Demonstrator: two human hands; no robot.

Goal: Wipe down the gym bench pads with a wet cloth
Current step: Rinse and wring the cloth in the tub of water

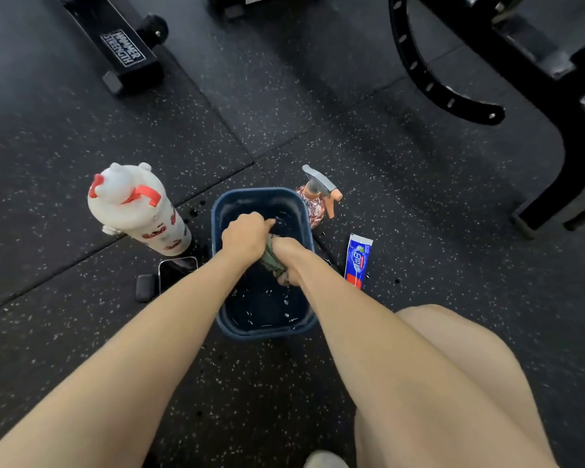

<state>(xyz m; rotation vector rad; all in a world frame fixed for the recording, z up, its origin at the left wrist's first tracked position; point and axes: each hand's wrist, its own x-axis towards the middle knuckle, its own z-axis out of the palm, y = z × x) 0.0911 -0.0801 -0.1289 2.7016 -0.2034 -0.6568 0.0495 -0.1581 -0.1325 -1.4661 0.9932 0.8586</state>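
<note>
Left hand and right hand both clenched round the cloth, held between them over the tub. Risk: wrung water sprays past the rim onto the phone just outside the left wrist.

I see only a strip of the cloth between the left hand and the right hand, whose fingers are hidden; the left forearm covers part of the phone, and the bench frame is cut off at the top and right edges.
</note>
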